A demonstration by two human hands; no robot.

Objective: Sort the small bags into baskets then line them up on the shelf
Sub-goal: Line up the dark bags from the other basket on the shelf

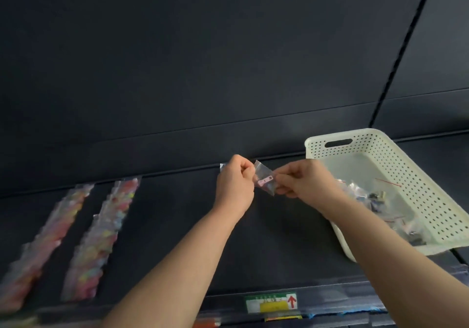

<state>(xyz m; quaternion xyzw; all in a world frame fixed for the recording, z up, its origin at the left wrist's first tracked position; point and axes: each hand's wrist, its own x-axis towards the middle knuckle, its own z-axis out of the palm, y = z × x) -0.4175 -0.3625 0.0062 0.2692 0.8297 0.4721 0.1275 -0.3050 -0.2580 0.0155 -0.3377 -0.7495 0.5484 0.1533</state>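
Observation:
A small clear bag (265,179) with a pink zipper pull inside hangs above the dark shelf (279,238), between both hands. My left hand (234,185) has its fingers curled and pinches the bag's left edge. My right hand (299,179) pinches its right edge. To the right, a white perforated basket (406,165) lies tilted on the shelf, with several small bags (380,200) of dark parts inside. Two long rows of clear bags (101,236) with colourful contents are lined up on the shelf at the left.
The shelf has a dark back wall (228,61). A label with a red arrow (272,302) is fixed to the shelf's front edge. More items show faintly below the front edge.

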